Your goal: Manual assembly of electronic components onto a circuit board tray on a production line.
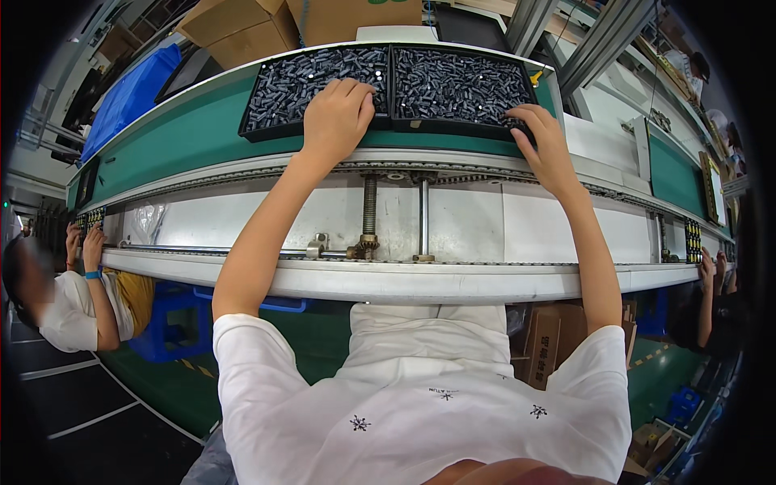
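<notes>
Two shallow black trays stand side by side beyond the conveyor, the left tray point(279, 132) and the right tray point(453, 129). Both are filled with small dark cylindrical parts that look like capacitors point(457, 81), a few showing pale ends. My left hand point(338, 117) is over the right side of the left tray, its fingers curled down among the parts; the fingertips and anything in them are hidden. At the front right corner of the right tray is my right hand point(543, 145), its fingers bent over the edge and the thumb below. Something small and dark shows at those fingertips, too small to name.
A conveyor with chain rails point(469, 275) runs across in front of me. Behind the trays is a green work surface point(186, 133), with cardboard boxes point(242, 32) and a blue bin point(133, 97) further back. Other people's hands point(93, 246) work at the rail on both sides.
</notes>
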`<state>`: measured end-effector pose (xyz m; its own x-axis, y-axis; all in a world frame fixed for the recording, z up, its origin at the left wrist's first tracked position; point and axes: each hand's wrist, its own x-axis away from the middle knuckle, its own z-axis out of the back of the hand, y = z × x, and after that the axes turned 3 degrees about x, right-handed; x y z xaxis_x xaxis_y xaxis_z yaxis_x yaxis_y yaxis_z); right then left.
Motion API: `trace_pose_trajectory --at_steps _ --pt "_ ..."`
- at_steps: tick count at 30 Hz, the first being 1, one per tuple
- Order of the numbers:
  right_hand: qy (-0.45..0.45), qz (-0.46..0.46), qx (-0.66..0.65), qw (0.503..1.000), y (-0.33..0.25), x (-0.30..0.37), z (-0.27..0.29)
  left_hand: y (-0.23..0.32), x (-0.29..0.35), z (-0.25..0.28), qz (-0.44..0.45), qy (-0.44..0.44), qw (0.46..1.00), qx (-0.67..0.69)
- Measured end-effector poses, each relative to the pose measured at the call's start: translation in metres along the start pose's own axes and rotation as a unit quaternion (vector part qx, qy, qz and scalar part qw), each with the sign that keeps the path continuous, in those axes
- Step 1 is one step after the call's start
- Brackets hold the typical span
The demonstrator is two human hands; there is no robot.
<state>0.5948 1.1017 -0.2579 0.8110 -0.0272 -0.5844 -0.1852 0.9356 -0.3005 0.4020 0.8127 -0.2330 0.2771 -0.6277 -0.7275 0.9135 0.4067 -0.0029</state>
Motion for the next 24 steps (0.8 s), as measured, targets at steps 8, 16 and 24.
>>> trace_pose_trajectory --at_steps 8,16,24 --pt "-0.035 0.022 0.018 0.999 0.0 0.001 0.001 0.001 0.001 0.0 0.002 0.0 1.0 0.001" --pt "0.031 0.04 0.063 0.997 0.017 -0.001 0.011 0.001 0.001 0.001 0.005 -0.011 1.0 -0.001" --pt "0.217 -0.086 0.197 0.952 0.123 0.021 0.091 0.002 0.0 -0.001 0.015 -0.015 1.0 0.001"
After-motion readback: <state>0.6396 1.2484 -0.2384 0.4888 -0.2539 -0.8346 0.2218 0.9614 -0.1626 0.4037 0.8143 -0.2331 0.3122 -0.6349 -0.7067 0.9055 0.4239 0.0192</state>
